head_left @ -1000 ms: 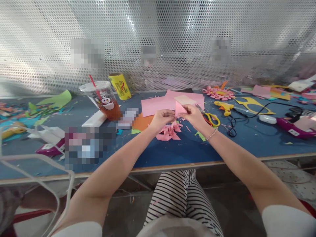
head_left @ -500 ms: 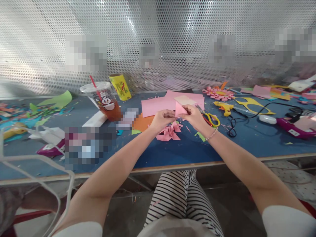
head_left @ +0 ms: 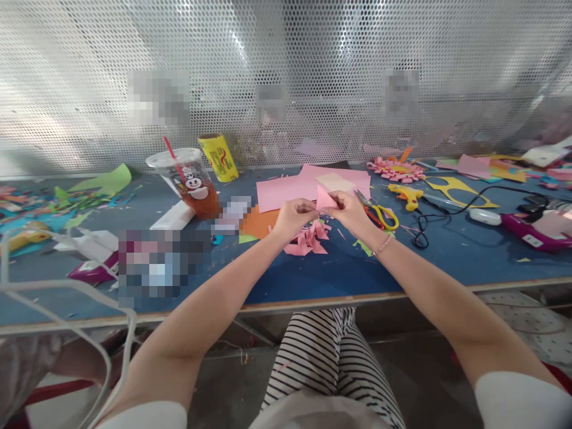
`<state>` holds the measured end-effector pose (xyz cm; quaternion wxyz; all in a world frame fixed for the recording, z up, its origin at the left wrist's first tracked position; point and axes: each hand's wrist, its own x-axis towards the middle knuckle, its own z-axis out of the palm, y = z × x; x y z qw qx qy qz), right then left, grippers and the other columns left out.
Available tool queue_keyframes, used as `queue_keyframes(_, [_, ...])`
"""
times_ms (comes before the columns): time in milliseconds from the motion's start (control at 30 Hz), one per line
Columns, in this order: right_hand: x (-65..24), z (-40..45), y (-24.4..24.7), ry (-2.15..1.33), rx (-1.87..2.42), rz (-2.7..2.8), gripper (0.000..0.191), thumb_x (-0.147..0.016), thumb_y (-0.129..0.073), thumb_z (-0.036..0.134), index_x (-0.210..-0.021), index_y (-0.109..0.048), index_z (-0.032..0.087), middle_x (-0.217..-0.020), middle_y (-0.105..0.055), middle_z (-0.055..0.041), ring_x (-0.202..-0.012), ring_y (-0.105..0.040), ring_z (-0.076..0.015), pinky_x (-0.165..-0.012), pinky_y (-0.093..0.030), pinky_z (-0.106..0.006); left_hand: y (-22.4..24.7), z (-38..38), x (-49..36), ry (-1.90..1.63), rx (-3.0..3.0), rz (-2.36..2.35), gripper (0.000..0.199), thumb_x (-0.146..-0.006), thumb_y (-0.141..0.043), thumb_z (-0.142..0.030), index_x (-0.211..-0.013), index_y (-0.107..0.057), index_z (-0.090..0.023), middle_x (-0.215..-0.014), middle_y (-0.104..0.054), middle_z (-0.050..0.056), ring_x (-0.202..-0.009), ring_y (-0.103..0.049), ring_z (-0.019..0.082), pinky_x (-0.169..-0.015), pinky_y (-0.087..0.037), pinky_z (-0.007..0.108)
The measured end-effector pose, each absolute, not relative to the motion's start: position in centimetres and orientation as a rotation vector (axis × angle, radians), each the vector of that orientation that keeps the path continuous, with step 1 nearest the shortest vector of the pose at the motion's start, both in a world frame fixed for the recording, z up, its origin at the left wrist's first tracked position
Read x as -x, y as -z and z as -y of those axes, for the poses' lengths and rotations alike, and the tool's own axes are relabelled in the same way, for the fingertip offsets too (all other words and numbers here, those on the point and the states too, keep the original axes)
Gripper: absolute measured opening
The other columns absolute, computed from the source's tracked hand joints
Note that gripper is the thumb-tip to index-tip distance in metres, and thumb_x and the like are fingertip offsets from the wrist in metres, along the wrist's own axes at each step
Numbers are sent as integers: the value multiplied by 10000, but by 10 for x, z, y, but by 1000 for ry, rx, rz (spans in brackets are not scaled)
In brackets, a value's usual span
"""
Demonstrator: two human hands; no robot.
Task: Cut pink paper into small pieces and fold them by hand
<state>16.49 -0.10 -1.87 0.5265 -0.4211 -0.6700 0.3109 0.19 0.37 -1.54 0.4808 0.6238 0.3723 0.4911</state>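
Observation:
A small piece of pink paper (head_left: 325, 199) stands up between my two hands, over the middle of the blue table. My left hand (head_left: 295, 215) pinches its lower left edge with thumb and fingers. On the other side, my right hand (head_left: 347, 208) grips the same piece, its fingers curled around the edge. Just below lies a cluster of cut pink paper strips (head_left: 308, 239), partly covered by the hands. Beyond them, pink paper sheets (head_left: 279, 192) lie flat. Yellow-handled scissors (head_left: 385, 218) rest right of my right hand.
A plastic cup of drink (head_left: 192, 187) and a yellow can-like container (head_left: 218, 158) stand at the back left. To the right are a yellow glue gun (head_left: 406, 195) with a black cord, and a fringed pink paper flower (head_left: 397, 169). Orange paper (head_left: 255, 221) lies left of my hands.
Both hands stay in nearly the same place on the pink paper, with only slight finger movement. The things on the table have not moved.

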Motion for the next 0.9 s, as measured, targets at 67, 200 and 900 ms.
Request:
queue_keyframes(67, [-164,2,18,-736,1019,1597,350,-622,-667,296,-934,-585,159,-917,-624,-58,-852,-564,-186,-773,-446,-344,14,-2,-2,-1185,-1530,-914,194,-555,-675,-172,-725,-601,-113,-660,-629,25,-600,-569,94,-606,-443,243])
queue_keyframes(200, [-164,6,14,-753,986,1614,295,-655,-630,322,-899,-576,165,-837,-594,-28,-757,-533,-150,-708,-427,-307,11,3,-3,-1117,-1561,-913,141,-557,-612,-108,-698,-616,-107,-652,-634,26,-593,-568,89,-598,-441,232])
queue_keyframes(900, [-170,0,17,-814,930,1512,223,-697,-591,399,-672,-574,178,-600,-489,36,-562,-409,-93,-558,-327,-249,16,4,-5,-952,-1639,-851,126,-563,-662,-156,-656,-586,-116,-585,-609,5,-515,-570,98,-540,-453,241])
